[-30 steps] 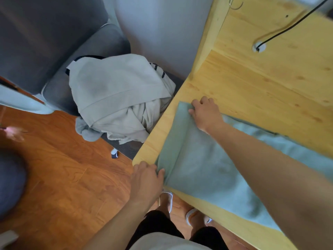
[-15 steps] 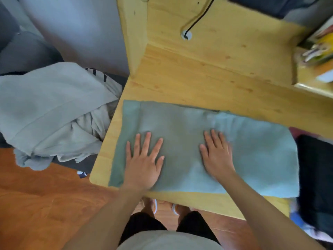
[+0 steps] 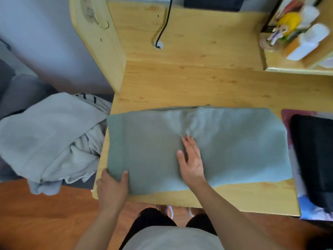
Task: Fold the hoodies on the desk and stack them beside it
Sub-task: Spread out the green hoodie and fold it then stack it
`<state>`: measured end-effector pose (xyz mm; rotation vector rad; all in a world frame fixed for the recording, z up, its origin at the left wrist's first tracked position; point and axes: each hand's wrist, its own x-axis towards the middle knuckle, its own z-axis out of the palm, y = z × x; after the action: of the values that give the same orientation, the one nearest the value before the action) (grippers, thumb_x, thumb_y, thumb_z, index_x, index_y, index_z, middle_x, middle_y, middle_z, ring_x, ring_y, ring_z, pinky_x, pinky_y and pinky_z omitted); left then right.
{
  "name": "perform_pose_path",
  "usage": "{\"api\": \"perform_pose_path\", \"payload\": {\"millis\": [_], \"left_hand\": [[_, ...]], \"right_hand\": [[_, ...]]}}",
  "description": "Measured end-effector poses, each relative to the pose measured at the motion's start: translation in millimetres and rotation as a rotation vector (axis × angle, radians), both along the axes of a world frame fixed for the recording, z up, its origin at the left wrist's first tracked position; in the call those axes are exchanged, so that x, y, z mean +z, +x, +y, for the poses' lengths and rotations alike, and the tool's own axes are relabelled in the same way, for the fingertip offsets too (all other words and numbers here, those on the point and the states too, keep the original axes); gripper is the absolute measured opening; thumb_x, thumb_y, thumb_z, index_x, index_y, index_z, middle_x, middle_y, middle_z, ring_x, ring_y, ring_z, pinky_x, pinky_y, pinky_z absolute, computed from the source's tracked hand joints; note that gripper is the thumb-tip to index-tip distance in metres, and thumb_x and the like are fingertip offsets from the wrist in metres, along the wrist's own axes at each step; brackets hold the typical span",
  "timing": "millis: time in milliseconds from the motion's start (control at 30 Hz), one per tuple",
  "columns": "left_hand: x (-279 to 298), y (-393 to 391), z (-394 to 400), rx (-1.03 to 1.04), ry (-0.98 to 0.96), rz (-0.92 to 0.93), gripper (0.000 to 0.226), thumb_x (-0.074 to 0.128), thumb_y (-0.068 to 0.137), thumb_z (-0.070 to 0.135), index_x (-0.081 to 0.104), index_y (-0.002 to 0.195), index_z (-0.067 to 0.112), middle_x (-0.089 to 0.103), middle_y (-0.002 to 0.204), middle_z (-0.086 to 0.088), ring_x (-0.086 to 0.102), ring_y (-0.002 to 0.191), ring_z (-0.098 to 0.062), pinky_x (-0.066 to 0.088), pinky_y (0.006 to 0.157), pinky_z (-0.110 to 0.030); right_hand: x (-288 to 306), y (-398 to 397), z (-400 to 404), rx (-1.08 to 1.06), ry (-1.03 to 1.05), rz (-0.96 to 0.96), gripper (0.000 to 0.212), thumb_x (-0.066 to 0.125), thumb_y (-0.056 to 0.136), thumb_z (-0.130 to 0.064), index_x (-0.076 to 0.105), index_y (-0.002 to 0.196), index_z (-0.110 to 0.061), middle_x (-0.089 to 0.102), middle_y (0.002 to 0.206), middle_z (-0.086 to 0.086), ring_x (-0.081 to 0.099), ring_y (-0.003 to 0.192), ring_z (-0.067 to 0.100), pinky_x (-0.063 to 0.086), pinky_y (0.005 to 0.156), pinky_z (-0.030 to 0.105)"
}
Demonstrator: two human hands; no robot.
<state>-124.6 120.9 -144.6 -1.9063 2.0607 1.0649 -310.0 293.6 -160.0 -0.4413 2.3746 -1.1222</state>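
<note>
Fingers (image 3: 189, 143) of the right hand (image 3: 191, 163) straight and slightly spread, pressing flat on the middle of the green hoodie (image 3: 225, 147); thumb (image 3: 125, 175) of the left hand (image 3: 111, 188) on top of the near-left corner of that hoodie, other fingers tucked beneath the cloth and out of sight, corner pinched between them. Green hoodie folded to a long rectangle, lying flat on the wooden desk (image 3: 180, 83), left edge at 9 o'clock just overhanging the desk's side, near edge at 6 o'clock a little short of the desk's front lip. At 9 o'clock from the hoodie, off the desk, a rumpled heap of grey hoodies (image 3: 50, 134) on a dark seat. At 3 o'clock, just beside the hoodie's right edge, a black folded garment (image 3: 313, 159) on a patterned mat. At 12 o'clock, up the desk's back panel, a black cable (image 3: 164, 24) running down into a round white grommet. At 2 o'clock, a raised shelf (image 3: 297, 67) with a yellow-haired figurine (image 3: 282, 27) and white containers, blurred. At 6 o'clock, below the desk front, black shorts and white shoes over an orange wood floor (image 3: 45, 217).
</note>
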Motion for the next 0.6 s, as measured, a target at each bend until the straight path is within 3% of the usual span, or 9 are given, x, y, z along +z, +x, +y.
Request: {"api": "perform_pose_path", "payload": {"millis": [67,133,200,233,300,367,400,500,600], "left_hand": [[11.3,-6.4,-4.7,0.145,0.103,0.069,0.067,0.073,0.088,0.043,0.051,0.136,0.002,0.063,0.127,-0.019,0.062,0.111,-0.039,0.051,0.092,-0.048],[25.7,-16.5,-14.4,0.316,0.319,0.199,0.043,0.074,0.090,0.030,0.063,0.122,0.003,0.072,0.111,-0.011,0.068,0.090,-0.028,0.053,0.076,-0.038],[42.5,-22.1,-26.5,0.488,0.645,0.411,0.015,0.068,0.092,0.016,0.069,0.107,0.013,0.078,0.090,-0.004,0.072,0.067,-0.020,0.054,0.056,-0.028],[54.2,-23.0,-33.0,0.528,0.732,0.495,0.014,0.064,0.092,0.012,0.069,0.104,0.016,0.078,0.085,-0.002,0.072,0.062,-0.017,0.054,0.050,-0.026],[74.8,-25.0,-42.6,0.566,0.760,0.654,0.027,0.058,0.092,0.006,0.070,0.115,0.013,0.079,0.095,-0.005,0.075,0.070,-0.018,0.058,0.052,-0.028],[98.9,-32.0,-38.0,0.519,0.757,0.766,0.034,0.054,0.092,0.004,0.067,0.123,0.007,0.078,0.104,-0.009,0.076,0.077,-0.021,0.060,0.055,-0.030],[113.0,-39.1,-31.3,0.467,0.754,0.816,0.033,0.053,0.093,0.004,0.067,0.123,0.006,0.078,0.104,-0.009,0.076,0.078,-0.021,0.060,0.056,-0.030],[153.1,-70.0,-2.2,0.282,0.685,0.933,0.035,0.052,0.095,0.006,0.067,0.126,0.008,0.075,0.117,-0.011,0.074,0.098,-0.026,0.061,0.068,-0.037],[188.2,-112.8,36.8,0.030,0.627,0.994,0.036,0.058,0.094,0.008,0.065,0.129,0.008,0.072,0.121,-0.016,0.069,0.111,-0.035,0.056,0.086,-0.050]], "right_hand": [[6.8,-3.6,-1.5,0.012,-0.040,-0.055,0.055,0.049,0.104,-0.034,0.034,0.156,-0.025,0.024,0.162,-0.015,0.013,0.152,0.001,0.015,0.126,0.033],[19.2,-8.9,3.7,0.000,-0.061,-0.120,0.056,0.051,0.104,-0.028,0.032,0.156,-0.027,0.024,0.163,-0.013,0.015,0.150,0.000,0.015,0.125,0.030],[29.6,-6.1,12.4,-0.030,-0.006,-0.030,0.053,0.050,0.104,-0.025,0.035,0.155,-0.027,0.026,0.163,-0.013,0.018,0.149,0.001,0.016,0.122,0.025],[32.3,0.1,16.3,-0.027,0.054,0.038,0.052,0.047,0.104,-0.027,0.036,0.155,-0.027,0.026,0.162,-0.013,0.018,0.150,0.004,0.016,0.120,0.023],[33.3,16.3,18.4,0.086,0.231,0.046,0.056,0.037,0.106,-0.040,0.028,0.159,-0.025,0.017,0.166,-0.007,0.010,0.153,0.012,0.008,0.122,0.025],[22.0,27.6,17.6,0.262,0.422,0.032,0.069,0.012,0.101,-0.057,0.012,0.162,-0.023,0.000,0.170,-0.001,-0.002,0.155,0.018,0.000,0.124,0.031],[19.1,27.0,14.7,0.291,0.449,0.019,0.069,0.009,0.102,-0.056,0.007,0.162,-0.023,-0.005,0.170,0.000,-0.006,0.155,0.020,-0.001,0.124,0.033],[38.9,6.4,8.6,0.211,0.221,-0.271,0.057,0.033,0.109,-0.035,0.014,0.161,-0.026,0.006,0.169,-0.005,0.003,0.155,0.016,0.005,0.125,0.033],[75.2,-26.2,43.9,-0.062,-0.290,-0.778,0.051,0.049,0.107,-0.028,0.035,0.155,-0.026,0.039,0.156,-0.006,0.039,0.141,0.011,0.029,0.118,0.029]]}}
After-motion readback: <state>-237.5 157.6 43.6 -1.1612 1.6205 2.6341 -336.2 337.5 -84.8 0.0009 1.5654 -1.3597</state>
